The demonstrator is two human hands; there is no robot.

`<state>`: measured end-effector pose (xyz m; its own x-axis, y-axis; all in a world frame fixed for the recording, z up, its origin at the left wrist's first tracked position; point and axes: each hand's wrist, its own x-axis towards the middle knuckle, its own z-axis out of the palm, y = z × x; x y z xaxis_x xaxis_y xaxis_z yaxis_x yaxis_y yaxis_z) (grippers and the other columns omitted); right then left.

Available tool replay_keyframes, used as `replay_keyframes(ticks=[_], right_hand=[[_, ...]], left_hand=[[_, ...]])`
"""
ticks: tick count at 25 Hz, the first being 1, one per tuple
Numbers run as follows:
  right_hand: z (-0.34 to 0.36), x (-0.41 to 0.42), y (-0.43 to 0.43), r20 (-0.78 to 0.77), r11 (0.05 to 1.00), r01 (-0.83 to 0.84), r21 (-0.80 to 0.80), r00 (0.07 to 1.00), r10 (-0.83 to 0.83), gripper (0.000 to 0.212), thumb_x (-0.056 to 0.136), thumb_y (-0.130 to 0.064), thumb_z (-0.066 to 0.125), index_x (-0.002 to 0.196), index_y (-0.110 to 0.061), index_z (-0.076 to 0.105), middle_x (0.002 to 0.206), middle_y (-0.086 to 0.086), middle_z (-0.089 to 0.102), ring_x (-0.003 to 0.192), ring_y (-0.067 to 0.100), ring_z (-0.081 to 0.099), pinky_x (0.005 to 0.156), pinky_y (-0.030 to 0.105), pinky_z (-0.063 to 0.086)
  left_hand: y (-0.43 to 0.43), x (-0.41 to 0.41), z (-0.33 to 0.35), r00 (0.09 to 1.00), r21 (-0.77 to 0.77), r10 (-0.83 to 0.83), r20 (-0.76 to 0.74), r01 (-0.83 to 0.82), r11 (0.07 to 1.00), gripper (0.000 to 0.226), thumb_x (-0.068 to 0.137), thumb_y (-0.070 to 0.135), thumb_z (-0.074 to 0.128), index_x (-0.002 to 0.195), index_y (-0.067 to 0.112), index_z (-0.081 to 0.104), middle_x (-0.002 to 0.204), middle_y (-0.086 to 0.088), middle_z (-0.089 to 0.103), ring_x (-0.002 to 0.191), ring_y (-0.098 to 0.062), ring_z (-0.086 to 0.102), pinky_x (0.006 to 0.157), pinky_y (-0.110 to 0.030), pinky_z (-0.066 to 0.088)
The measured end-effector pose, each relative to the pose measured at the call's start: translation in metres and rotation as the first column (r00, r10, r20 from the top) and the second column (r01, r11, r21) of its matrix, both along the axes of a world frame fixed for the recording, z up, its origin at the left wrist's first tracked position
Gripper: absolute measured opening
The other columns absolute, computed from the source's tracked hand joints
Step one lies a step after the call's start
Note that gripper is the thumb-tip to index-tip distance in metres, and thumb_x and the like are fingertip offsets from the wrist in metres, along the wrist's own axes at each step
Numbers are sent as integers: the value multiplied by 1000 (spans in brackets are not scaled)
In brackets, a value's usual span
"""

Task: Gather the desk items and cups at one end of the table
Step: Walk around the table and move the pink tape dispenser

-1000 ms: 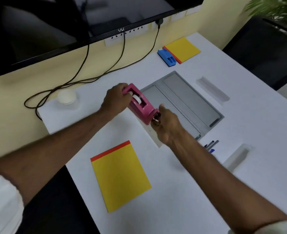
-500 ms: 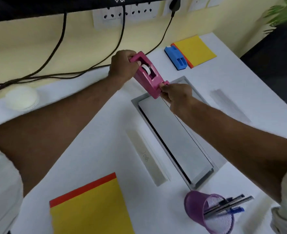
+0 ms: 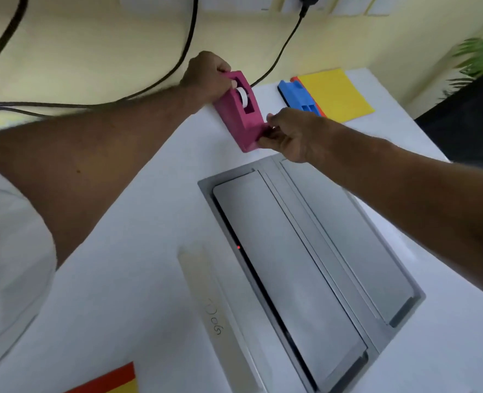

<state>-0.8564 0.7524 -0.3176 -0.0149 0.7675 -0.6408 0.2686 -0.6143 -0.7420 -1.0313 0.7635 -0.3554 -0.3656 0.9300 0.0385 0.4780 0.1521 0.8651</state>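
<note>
A pink tape dispenser (image 3: 241, 120) with a white tape roll rests at the far edge of the white table (image 3: 138, 279), close to the wall. My left hand (image 3: 206, 76) grips its far end and my right hand (image 3: 290, 134) pinches its near end. Just to the right lie a blue stapler-like item (image 3: 298, 95) and a yellow pad with a red edge (image 3: 334, 93). The corner of a second yellow pad (image 3: 112, 382) shows at the bottom edge.
A grey recessed cable hatch (image 3: 314, 251) fills the table's middle, with a pale ruler-like strip (image 3: 217, 321) to its left. Black cables (image 3: 183, 52) hang along the yellow wall. A green plant (image 3: 481, 58) and a dark chair stand at the right.
Both hands have carried the pink tape dispenser away from me, over the hatch toward the far wall end near the blue item. The view has tilted down; the cups are out of frame.
</note>
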Motion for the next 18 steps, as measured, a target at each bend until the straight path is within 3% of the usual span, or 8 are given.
replay_keyframes(ticks=[3, 6, 9, 11, 13, 16, 18], right_hand=[[-6, 13, 13, -31, 999, 44, 12, 999, -44, 21, 104, -14, 41, 113, 2, 50, 109, 22, 66, 93, 31, 73, 75, 37, 64], [-5, 27, 14, 43, 995, -3, 100, 999, -2, 21, 102, -17, 49, 112, -1, 58, 114, 17, 67, 95, 24, 72, 73, 32, 64], [-9, 35, 0, 374, 910, -292, 295, 911, 171, 24, 94, -21, 64, 110, -3, 66, 103, 8, 67, 86, 14, 65, 79, 31, 62], [-15, 41, -12, 536, 828, -434, 355, 820, 200, 25, 91, -26, 69, 109, -8, 68, 98, 3, 67, 77, 7, 59, 61, 22, 53], [-20, 45, -17, 560, 791, -467, 395, 805, 196, 28, 87, -27, 73, 109, -9, 68, 102, 4, 67, 70, 4, 52, 52, 15, 38], [-21, 45, -17, 563, 790, -463, 401, 805, 187, 33, 84, -26, 77, 110, -9, 66, 109, 7, 67, 78, 6, 55, 54, 15, 39], [-21, 42, -19, 608, 777, -493, 392, 772, 184, 39, 84, -27, 76, 116, -7, 63, 114, 8, 66, 89, 12, 58, 58, 16, 42]], left_hand=[[5, 2, -14, 1000, 46, -11, -15, 12, 999, 32, 85, 22, 72, 113, 8, 71, 115, -9, 69, 108, -21, 64, 94, -33, 55], [1, 6, -22, 999, 71, -26, -37, 29, 997, 11, 85, 28, 71, 94, 21, 71, 100, -5, 65, 96, -14, 60, 94, -35, 54], [-3, 11, -32, 998, 135, -4, -61, 13, 991, 26, 86, 32, 71, 102, 12, 72, 100, -5, 68, 93, -11, 57, 92, -34, 53], [-8, 18, -34, 997, 188, -14, -74, 28, 982, 17, 85, 32, 71, 97, 20, 68, 94, -2, 66, 89, -12, 57, 90, -35, 52], [-12, 19, -35, 995, 225, -23, -97, 44, 973, 15, 85, 32, 71, 95, 22, 67, 91, 1, 62, 87, -13, 58, 88, -38, 54], [-11, 15, -30, 985, 154, -112, -135, 133, 979, 11, 87, 35, 68, 88, 27, 61, 95, -6, 65, 91, -17, 61, 91, -42, 54], [-7, 14, -30, 963, 58, -179, -201, 195, 979, 15, 93, 36, 61, 95, 21, 58, 104, -11, 65, 106, -27, 63, 92, -40, 52]])
